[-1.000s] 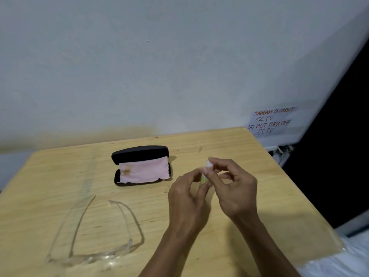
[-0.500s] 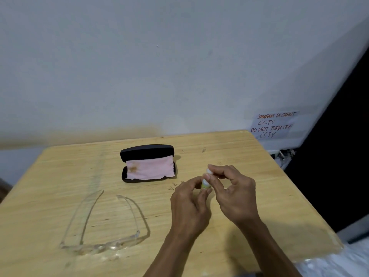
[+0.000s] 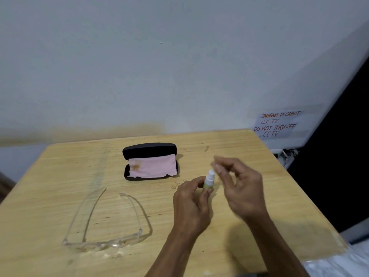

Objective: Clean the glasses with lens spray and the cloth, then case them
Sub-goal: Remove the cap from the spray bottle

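I see my left hand (image 3: 191, 204) pinching the small spray bottle (image 3: 209, 180) in its fingers, upright above the table (image 3: 229, 246), nozzle on top. My right hand (image 3: 241, 186) is blurred just beside the nozzle; its fingers seem to pinch a clear cap, but I cannot tell. The glasses (image 3: 103, 222) lie at left, arms pointing away to the open case (image 3: 149, 150), where the pink cloth (image 3: 152, 166) lies.

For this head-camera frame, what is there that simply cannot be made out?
- Cap, if any, in the right hand: motion blur smears the fingertips.
- Label print on the spray bottle: too small, and the left hand covers the lower body.
- Inside of the glasses case: covered by the pink cloth.
- Smudges on the glasses: clear lenses, too faint.
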{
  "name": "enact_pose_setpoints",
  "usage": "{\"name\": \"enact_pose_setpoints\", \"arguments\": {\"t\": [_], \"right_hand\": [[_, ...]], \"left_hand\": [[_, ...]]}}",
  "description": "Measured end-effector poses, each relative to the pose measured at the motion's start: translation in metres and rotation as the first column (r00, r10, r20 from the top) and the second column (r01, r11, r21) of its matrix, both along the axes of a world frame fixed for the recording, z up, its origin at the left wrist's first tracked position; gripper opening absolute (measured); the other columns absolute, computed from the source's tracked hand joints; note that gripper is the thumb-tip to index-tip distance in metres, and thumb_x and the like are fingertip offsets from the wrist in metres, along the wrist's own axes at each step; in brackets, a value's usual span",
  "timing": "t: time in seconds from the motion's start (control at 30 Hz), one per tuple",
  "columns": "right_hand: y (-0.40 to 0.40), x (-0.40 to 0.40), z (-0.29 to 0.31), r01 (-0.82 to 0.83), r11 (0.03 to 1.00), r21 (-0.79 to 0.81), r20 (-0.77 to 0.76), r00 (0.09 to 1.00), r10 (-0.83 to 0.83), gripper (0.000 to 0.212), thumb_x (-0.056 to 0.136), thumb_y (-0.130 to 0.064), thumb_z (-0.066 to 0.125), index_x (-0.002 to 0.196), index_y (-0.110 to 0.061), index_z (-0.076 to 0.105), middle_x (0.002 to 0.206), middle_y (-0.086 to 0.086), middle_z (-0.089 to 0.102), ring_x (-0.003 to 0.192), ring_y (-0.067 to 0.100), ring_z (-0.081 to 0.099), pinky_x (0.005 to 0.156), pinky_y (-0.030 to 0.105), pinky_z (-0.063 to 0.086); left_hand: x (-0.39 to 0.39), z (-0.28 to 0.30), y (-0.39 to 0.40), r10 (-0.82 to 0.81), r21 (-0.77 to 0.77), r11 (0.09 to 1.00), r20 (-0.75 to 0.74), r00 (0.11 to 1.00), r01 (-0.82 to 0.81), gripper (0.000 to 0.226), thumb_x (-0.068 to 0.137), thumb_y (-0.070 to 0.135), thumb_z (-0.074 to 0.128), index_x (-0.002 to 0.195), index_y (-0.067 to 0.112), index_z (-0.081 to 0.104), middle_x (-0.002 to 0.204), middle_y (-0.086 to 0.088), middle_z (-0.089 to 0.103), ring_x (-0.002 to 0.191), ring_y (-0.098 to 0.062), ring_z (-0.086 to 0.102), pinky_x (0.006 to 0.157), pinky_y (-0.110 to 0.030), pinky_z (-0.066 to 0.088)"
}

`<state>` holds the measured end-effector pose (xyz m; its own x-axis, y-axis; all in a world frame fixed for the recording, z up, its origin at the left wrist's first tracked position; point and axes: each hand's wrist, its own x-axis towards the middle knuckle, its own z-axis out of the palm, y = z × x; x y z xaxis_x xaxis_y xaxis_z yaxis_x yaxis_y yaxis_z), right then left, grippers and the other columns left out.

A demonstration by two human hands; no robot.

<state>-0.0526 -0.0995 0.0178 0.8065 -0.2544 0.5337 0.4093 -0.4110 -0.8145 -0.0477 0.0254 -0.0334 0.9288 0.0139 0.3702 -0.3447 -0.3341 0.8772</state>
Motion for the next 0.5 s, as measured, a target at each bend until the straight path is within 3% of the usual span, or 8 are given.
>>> {"name": "enact_pose_setpoints", "arguments": {"t": [0.07, 0.17, 0.23, 0.33, 0.5], "right_hand": [[-0.006, 0.002, 0.028, -0.019, 0.995, 0.103, 0.071, 0.997, 0.012, 0.019, 0.089, -0.009, 0.071, 0.107, -0.015, 0.072, 0.098, 0.001, 0.077, 0.092, 0.015, 0.074, 0.083, 0.030, 0.059], [-0.019, 0.003, 0.057, -0.003, 0.998, 0.056, 0.103, 0.995, -0.003, 0.024, 0.088, -0.013, 0.074, 0.112, -0.015, 0.071, 0.101, -0.002, 0.076, 0.096, 0.016, 0.073, 0.086, 0.028, 0.057], [-0.026, 0.003, 0.049, 0.074, 0.997, 0.032, 0.030, 0.997, -0.075, 0.027, 0.088, -0.017, 0.075, 0.115, -0.018, 0.070, 0.104, -0.006, 0.075, 0.100, 0.011, 0.071, 0.087, 0.026, 0.057], [-0.034, -0.002, 0.011, 0.210, 0.977, -0.027, -0.169, 0.963, -0.212, 0.023, 0.089, -0.030, 0.074, 0.111, -0.025, 0.071, 0.100, -0.012, 0.074, 0.097, 0.004, 0.068, 0.087, 0.034, 0.057], [-0.036, -0.009, -0.033, 0.255, 0.920, -0.299, -0.308, 0.886, -0.346, 0.022, 0.085, -0.030, 0.077, 0.106, -0.025, 0.073, 0.083, -0.028, 0.055, 0.100, 0.021, 0.060, 0.087, 0.037, 0.050]], "left_hand": [[0.000, 0.000, 0.001, 0.018, -0.030, 0.999, -0.016, 1.000, -0.018, 0.023, 0.081, 0.019, 0.065, 0.100, 0.027, 0.073, 0.089, 0.018, 0.073, 0.084, -0.010, 0.067, 0.079, -0.039, 0.052], [-0.001, -0.001, 0.001, 0.012, -0.058, 0.998, -0.034, 0.999, -0.014, 0.024, 0.082, 0.018, 0.068, 0.102, 0.029, 0.073, 0.092, 0.017, 0.074, 0.089, -0.008, 0.068, 0.083, -0.039, 0.053], [0.000, -0.002, 0.002, 0.019, -0.062, 0.998, -0.038, 0.999, -0.021, 0.025, 0.083, 0.017, 0.069, 0.104, 0.031, 0.073, 0.092, 0.016, 0.074, 0.088, -0.008, 0.068, 0.081, -0.040, 0.054], [0.000, -0.001, 0.001, 0.039, -0.069, 0.997, -0.038, 0.999, -0.042, 0.026, 0.083, 0.017, 0.069, 0.103, 0.032, 0.072, 0.091, 0.016, 0.074, 0.085, -0.008, 0.069, 0.076, -0.040, 0.055], [0.000, -0.002, 0.005, 0.035, -0.037, 0.999, 0.009, 0.999, -0.035, 0.025, 0.081, 0.015, 0.070, 0.105, 0.024, 0.073, 0.096, 0.019, 0.070, 0.092, -0.002, 0.066, 0.081, -0.038, 0.054]]}}
